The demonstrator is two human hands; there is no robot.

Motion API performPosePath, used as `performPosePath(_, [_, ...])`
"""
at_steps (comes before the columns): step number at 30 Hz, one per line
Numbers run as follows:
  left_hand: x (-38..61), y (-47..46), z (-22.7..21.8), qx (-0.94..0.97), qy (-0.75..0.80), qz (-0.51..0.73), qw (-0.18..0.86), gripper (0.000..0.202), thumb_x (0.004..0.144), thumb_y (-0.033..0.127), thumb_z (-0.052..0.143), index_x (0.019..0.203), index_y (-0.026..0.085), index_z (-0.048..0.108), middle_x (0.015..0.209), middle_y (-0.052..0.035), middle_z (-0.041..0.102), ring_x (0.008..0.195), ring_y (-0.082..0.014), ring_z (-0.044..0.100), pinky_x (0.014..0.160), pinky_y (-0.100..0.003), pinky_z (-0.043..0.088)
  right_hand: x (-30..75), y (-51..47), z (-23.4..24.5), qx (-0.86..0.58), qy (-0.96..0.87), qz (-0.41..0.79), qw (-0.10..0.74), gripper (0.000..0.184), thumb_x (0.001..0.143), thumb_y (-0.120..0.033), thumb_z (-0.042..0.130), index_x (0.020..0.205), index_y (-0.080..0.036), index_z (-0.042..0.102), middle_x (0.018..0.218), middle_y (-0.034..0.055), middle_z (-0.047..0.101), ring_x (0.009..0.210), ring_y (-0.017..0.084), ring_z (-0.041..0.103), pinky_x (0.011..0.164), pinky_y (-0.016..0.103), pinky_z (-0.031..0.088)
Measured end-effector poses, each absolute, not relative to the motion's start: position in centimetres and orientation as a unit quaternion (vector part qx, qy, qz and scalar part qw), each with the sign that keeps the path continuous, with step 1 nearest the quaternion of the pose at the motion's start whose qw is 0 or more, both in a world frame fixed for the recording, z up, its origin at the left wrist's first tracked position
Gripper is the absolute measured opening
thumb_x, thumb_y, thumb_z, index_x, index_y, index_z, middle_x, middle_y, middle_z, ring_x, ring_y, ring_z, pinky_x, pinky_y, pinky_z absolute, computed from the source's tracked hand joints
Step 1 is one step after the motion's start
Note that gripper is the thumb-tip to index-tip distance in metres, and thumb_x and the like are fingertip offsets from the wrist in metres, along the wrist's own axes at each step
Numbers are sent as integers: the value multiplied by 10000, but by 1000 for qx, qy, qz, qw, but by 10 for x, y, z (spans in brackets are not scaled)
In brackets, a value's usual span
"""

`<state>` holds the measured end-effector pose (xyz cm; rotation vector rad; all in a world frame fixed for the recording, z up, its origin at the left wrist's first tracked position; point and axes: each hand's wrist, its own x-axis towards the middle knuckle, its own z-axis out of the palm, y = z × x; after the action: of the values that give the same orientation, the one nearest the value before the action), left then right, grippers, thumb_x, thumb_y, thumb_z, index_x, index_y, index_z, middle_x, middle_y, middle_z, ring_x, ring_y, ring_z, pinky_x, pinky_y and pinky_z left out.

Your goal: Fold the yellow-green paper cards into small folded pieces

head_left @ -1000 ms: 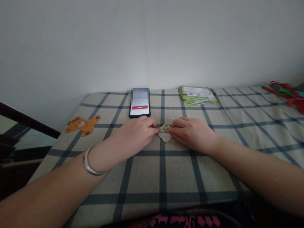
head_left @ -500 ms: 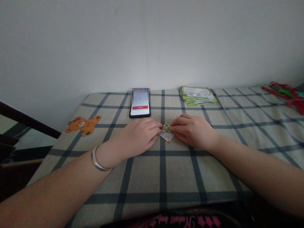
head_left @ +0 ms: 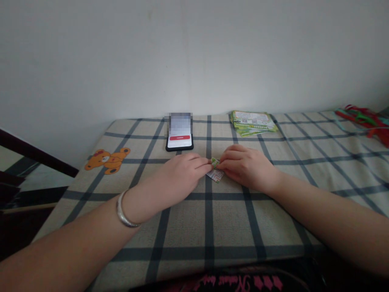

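A small folded piece of printed paper (head_left: 216,175), white with green and red markings, lies on the checked tablecloth (head_left: 243,227) between my hands. My left hand (head_left: 182,175) comes in from the left, its fingertips against the paper's upper part. My right hand (head_left: 247,168) presses in from the right, its fingers on the same upper corner. Both sets of fingers hide part of the paper. A silver bangle (head_left: 124,213) circles my left wrist.
A phone (head_left: 179,142) with a blurred screen lies just beyond my left hand. A stack of green printed sheets (head_left: 253,123) sits at the far edge, and red and green ribbons (head_left: 361,117) lie at the far right. A teddy bear print (head_left: 106,161) decorates the cloth.
My left hand has slid right toward the paper, and my hands now stand closer together. Less of the folded paper shows, and its lower part looks narrower.
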<state>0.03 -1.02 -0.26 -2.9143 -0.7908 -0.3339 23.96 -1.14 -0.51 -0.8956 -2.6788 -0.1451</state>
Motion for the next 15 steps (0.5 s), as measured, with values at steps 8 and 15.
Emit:
performPosePath(8, [4, -14, 3, -959, -255, -91, 85, 299, 878, 85, 493, 1140, 149, 624, 1156, -97, 654, 1034, -237, 596, 879, -394, 514, 236, -13, -3, -322, -936, -63, 130, 191, 916, -170, 509, 960, -199, 693, 974, 58, 657, 902, 196, 557, 729, 308, 435])
performPosePath(15, [2, -12, 1, -959, -252, -97, 81, 301, 868, 94, 512, 1133, 163, 635, 1139, -80, 655, 1033, -231, 586, 889, -389, 504, 235, -12, -3, -320, -938, -61, 120, 176, 889, -150, 533, 950, -202, 690, 946, 46, 649, 862, 180, 561, 694, 290, 405])
